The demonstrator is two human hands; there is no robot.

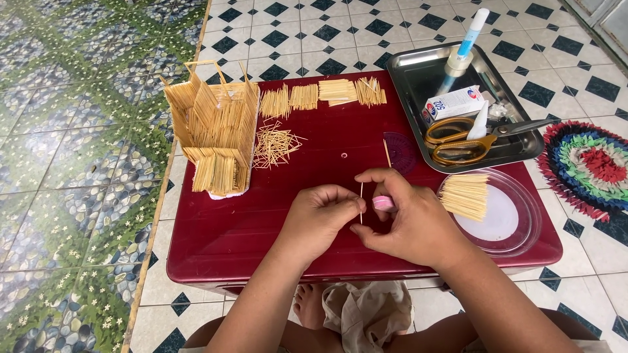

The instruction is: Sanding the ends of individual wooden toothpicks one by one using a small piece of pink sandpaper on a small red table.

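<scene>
Over the near edge of the red table [261,222]: left hand [317,219] and right hand [409,222] close together, both pinching one thin upright stick [361,199] between fingertips. Pink cutter [383,203] also gripped in the right hand. Just right: clear plate [523,222] with a stick bundle [466,195]. Far left: stick-built house [216,131], loose stick pile [275,144] beside it. Far right: metal tray [418,78] holding scissors [471,138], glue tube [468,39], small box [453,103].
</scene>
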